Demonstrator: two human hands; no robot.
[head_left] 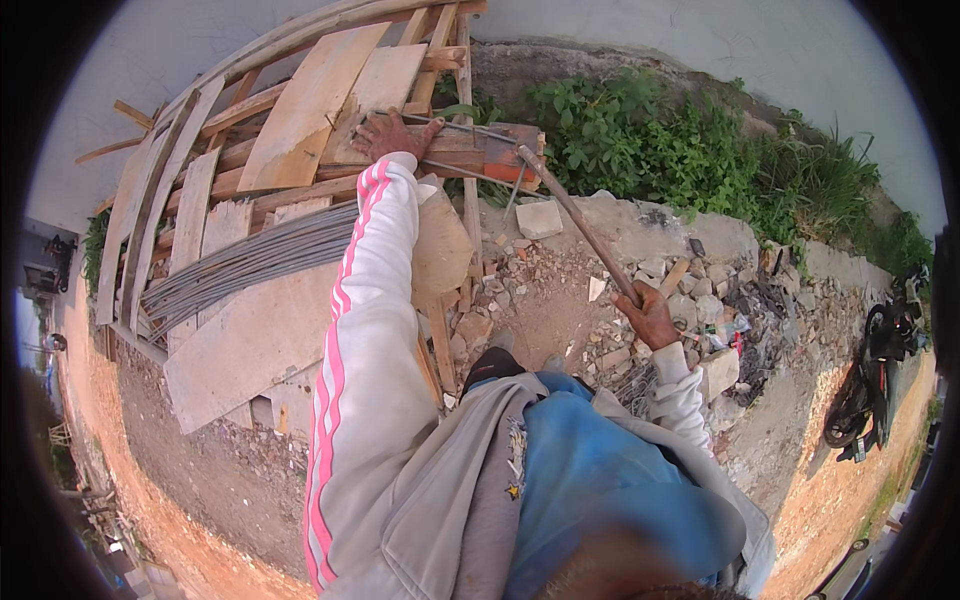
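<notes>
My left hand point(395, 136) presses down on a wooden beam, its fingers spread, beside a thin steel rod point(480, 130) that runs out to the right; whether the rod passes under the palm is hidden. My right hand point(650, 314) is wrapped round the lower end of a long rusty metal bar point(575, 212). The bar slants up to the left, and its upper end meets the thin rod at the end of the beam point(455, 158). An orange-red patch point(508, 163) marks that beam end. Another thin rod slants below the beam.
Planks and plywood sheets point(305, 110) lie over a timber frame at the left, with a bundle of steel rods point(250, 255) across it. Broken rubble point(610, 340) and a pale block point(539, 219) cover ground ahead. Green weeds point(640, 140) line the wall; a motorcycle point(870, 370) stands right.
</notes>
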